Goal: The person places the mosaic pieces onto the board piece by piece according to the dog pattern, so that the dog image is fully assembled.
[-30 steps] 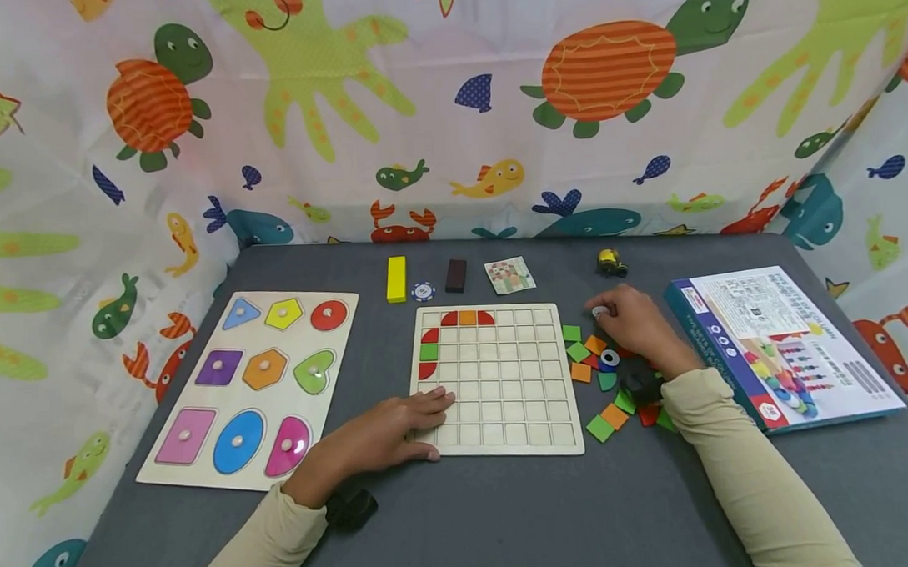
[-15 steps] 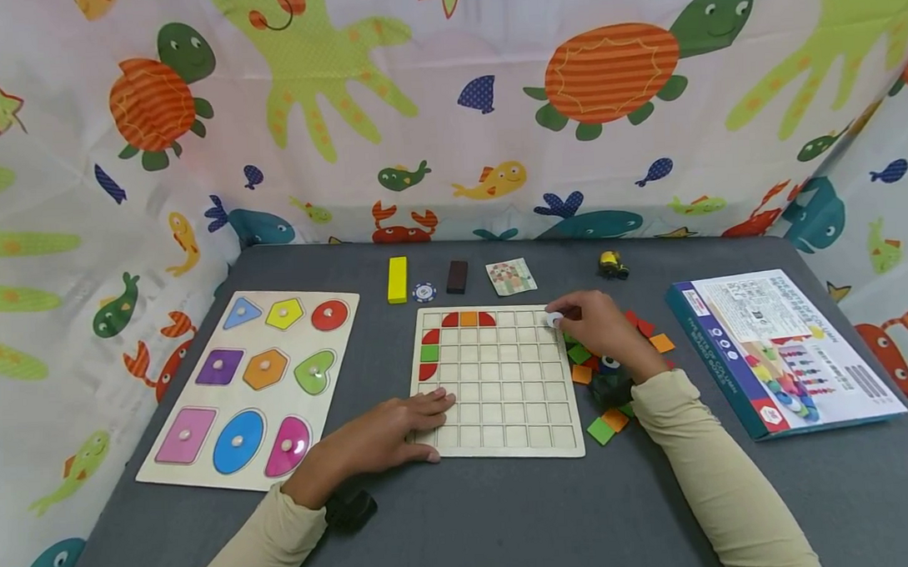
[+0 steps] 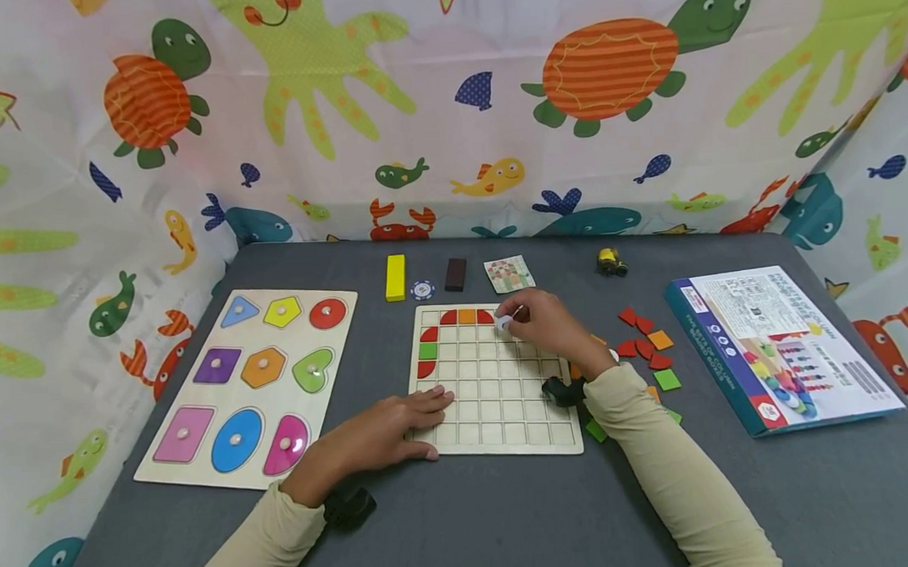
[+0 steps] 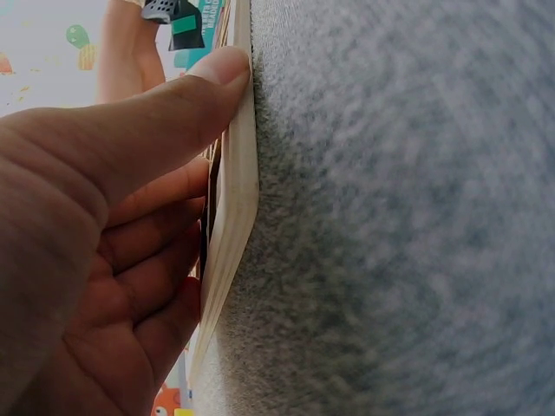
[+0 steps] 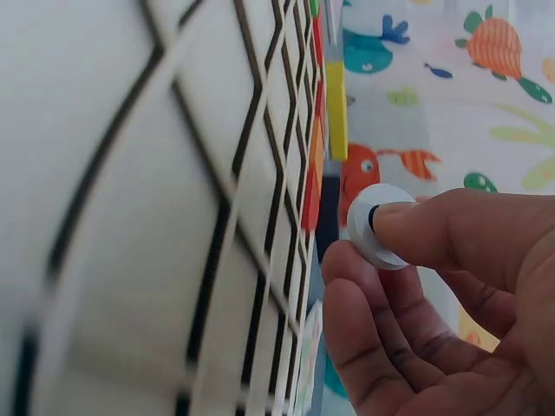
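Note:
A pale wooden grid board [image 3: 504,415] lies on the table, its square cells bordered by raised lines. Red rounded pieces with an orange square [image 3: 466,316] fill part of its top row; a green square [image 3: 429,351] sits between red ones at the left. My left hand [image 3: 387,429] rests on the board's lower left corner, fingers extended and thumb [image 4: 221,69] against its edge. Between thumb and fingers my right hand [image 3: 549,326] pinches a small white disc [image 5: 381,227] with a dark mark, over the top row beside the right-hand red piece.
Loose red, orange and green pieces [image 3: 660,340] lie right of the board, partly behind my right forearm. A shape puzzle [image 3: 223,337] stands left, a boxed game [image 3: 802,363] right. Behind are a yellow block [image 3: 396,277], poker chip [image 3: 422,290], dark block [image 3: 456,275], card [image 3: 510,275] and toy vehicle [image 3: 611,263].
My right hand has carried the white disc leftward from the loose pieces, past the board's top right corner, to beside the red piece. My left hand has stayed in place.

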Demonstrator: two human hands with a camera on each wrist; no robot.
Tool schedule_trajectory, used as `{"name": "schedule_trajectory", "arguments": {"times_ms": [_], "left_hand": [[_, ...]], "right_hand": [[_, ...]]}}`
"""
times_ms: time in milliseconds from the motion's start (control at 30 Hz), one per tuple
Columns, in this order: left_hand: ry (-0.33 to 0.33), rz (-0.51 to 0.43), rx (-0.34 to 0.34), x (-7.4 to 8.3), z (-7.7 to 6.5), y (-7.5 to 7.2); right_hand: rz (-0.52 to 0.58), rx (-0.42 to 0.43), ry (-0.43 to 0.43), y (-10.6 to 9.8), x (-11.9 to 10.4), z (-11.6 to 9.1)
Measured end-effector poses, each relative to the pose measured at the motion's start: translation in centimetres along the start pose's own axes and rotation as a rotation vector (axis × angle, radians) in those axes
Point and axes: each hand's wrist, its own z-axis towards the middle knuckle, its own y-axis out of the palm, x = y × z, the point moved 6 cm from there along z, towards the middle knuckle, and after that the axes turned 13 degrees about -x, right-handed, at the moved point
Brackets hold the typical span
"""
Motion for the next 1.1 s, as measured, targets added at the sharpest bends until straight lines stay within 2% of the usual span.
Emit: {"name": "schedule_trajectory", "arguments": {"times_ms": [200, 567, 867, 1100], "left_hand": [[-0.002, -0.006, 0.0, 0.0, 0.0, 0.0], [-0.003, -0.003, -0.003, -0.1, 0.1, 0.0], [0.001, -0.007, -0.002, -0.2, 0.2, 0.0], [-0.006, -0.004, 0.002, -0.2, 0.2, 0.0]], "right_hand": [[-0.008, -0.034, -0.023, 1.7, -1.6, 1.6], [-0.003, -0.072, -0.087, 3.5, -3.4, 3.5], [0.023, -0.112, -0.06, 4.6, -4.1, 4.8], [-0.059, -0.108, -0.03, 4.9, -4.2, 5.7]]}}
